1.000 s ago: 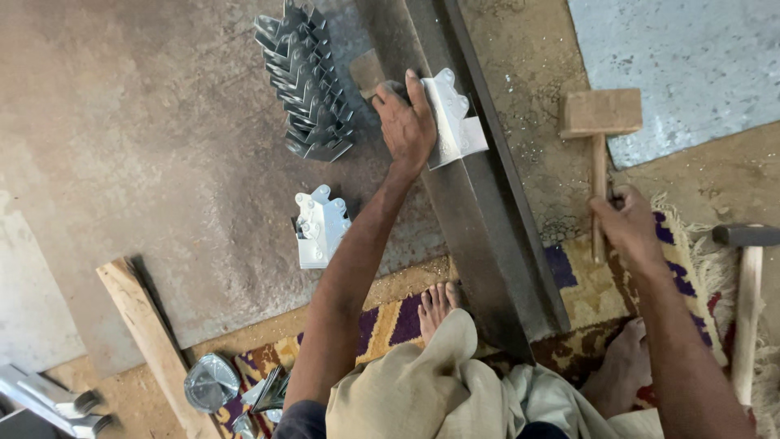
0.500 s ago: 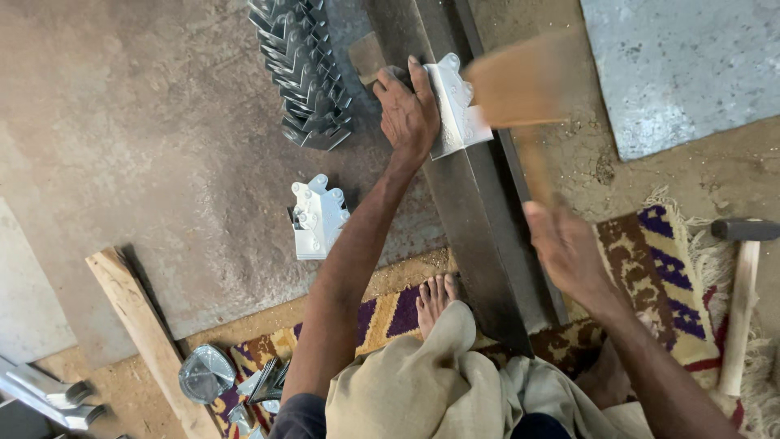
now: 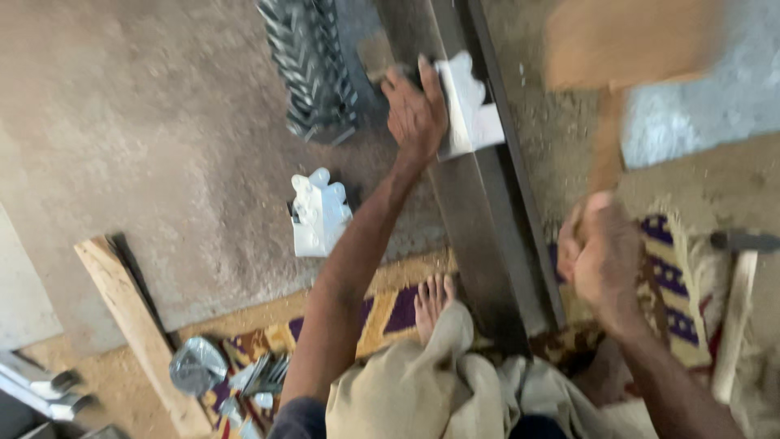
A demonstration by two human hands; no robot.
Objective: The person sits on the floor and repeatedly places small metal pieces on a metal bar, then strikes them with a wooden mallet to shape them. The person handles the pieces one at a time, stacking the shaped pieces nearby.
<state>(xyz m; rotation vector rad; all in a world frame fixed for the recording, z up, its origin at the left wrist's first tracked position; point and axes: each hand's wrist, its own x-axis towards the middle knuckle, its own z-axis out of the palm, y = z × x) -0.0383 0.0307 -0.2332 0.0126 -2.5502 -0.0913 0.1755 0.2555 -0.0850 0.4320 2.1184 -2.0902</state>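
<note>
Left hand (image 3: 416, 110) presses, fingers flat and spread, the white sheet-metal piece (image 3: 465, 110) onto the steel angle bar (image 3: 479, 244); right hand (image 3: 600, 254), fingers fully wrapped, raises the blurred wooden mallet (image 3: 630, 45): strike squarely, clear of the holding fingers.

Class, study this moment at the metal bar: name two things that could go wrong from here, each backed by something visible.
1. The left hand presses the white sheet piece on the steel bar while the right hand has the wooden mallet raised; a misjudged blow could hit fingers.
2. A bare foot lies beside the bar, so a slip might strike it.
</note>
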